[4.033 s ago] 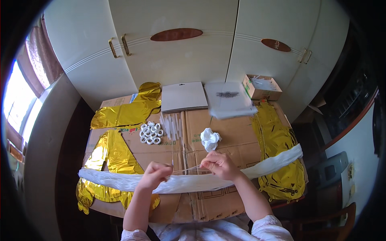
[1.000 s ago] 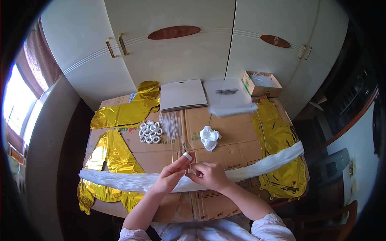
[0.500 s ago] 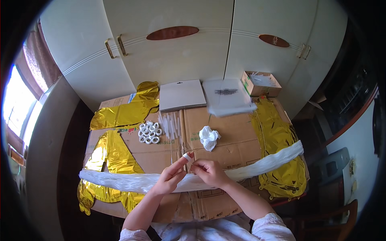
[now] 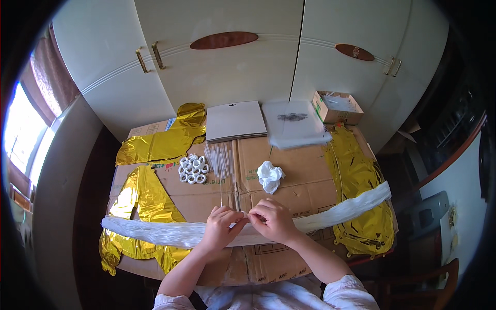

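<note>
My left hand [image 4: 222, 227] and my right hand [image 4: 274, 221] meet in front of me, fingers bent and pinched fingertip to fingertip. A small white band [image 4: 245, 215] shows between them, mostly hidden by the fingers. Beneath both hands, a long bundle of fine white strands [image 4: 150, 230] stretches across the table from left to right. Beyond the hands lies a crumpled white wad [image 4: 270, 176], perhaps thin cloth or film. To its left are a cluster of white rings [image 4: 194, 169] and several clear, straw-like tubes [image 4: 218, 159].
Flattened cardboard [image 4: 206, 199] covers the table. Gold foil sheets [image 4: 155, 146] lie at left, with more gold foil [image 4: 356, 181] at right. Along the back are a grey-white board stack [image 4: 235, 121], clear plastic bags [image 4: 294, 132] and a small box of tubes [image 4: 338, 108]. Cabinets [image 4: 222, 67] stand behind.
My left fingers have curled in from pointing outward, where a white band sat on the index finger. My right hand has turned and moved slightly up; both hands now meet at the fingertips.
</note>
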Motion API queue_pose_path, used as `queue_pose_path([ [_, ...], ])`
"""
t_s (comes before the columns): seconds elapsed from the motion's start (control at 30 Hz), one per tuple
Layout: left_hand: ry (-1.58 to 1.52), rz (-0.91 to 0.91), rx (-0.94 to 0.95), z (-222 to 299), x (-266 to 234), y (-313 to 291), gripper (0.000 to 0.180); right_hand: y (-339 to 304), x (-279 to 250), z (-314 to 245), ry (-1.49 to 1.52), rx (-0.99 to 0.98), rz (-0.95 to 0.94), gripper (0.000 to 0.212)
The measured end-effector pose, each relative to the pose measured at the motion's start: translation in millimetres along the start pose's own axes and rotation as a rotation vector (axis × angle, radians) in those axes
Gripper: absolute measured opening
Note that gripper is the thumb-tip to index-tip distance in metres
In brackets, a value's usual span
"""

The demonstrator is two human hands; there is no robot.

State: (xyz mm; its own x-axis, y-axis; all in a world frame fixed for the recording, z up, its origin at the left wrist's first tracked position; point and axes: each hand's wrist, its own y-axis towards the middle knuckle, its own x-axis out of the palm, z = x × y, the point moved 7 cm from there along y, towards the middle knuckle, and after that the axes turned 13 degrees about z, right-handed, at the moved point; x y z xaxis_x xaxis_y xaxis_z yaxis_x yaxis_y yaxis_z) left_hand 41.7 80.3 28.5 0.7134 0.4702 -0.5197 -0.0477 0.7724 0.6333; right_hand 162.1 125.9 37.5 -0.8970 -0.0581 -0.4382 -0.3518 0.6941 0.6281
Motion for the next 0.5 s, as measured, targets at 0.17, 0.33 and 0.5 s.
queue_pose_path([
  [0.17, -0.136, -0.113, -0.204, -8, 2, -3, 0.009, 2, -1, -4, 0.044, -0.109, -0.028, 0.008],
  [0.33, -0.711, -0.232, -0.649, -26, 15, -18, 0.012, 1, 3, 8, 0.107, -0.03, -0.017, 0.008],
  [0.5, -1.13, -0.215, -0.833, -30, 19, -24, 0.017, -4, 12, 6, 0.132, -0.016, -0.026, 0.006],
])
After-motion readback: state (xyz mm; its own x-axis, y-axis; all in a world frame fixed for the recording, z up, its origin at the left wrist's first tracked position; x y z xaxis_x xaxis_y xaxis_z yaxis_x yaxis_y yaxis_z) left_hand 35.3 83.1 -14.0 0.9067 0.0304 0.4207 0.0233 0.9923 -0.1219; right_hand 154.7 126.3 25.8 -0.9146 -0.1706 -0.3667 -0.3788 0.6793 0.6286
